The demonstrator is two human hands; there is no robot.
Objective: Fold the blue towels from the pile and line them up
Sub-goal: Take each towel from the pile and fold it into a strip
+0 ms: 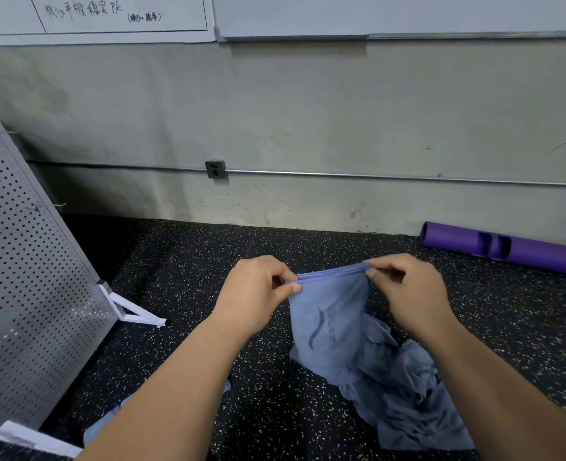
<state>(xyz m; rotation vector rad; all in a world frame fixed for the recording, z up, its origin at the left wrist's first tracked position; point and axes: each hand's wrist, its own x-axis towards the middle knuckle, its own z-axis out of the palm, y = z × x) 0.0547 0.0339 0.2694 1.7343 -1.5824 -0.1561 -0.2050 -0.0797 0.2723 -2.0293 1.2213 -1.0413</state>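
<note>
A blue towel hangs in the air in front of me, doubled over, with its top edge stretched flat between my hands. My left hand pinches the left end of that edge between thumb and fingers. My right hand pinches the right end the same way. Under the hanging towel a crumpled pile of blue towels lies on the floor at the lower right. Another piece of blue cloth shows beneath my left forearm, mostly hidden.
The floor is black speckled rubber. A perforated metal panel on a white foot leans at the left. A purple tube lies along the grey wall at the right.
</note>
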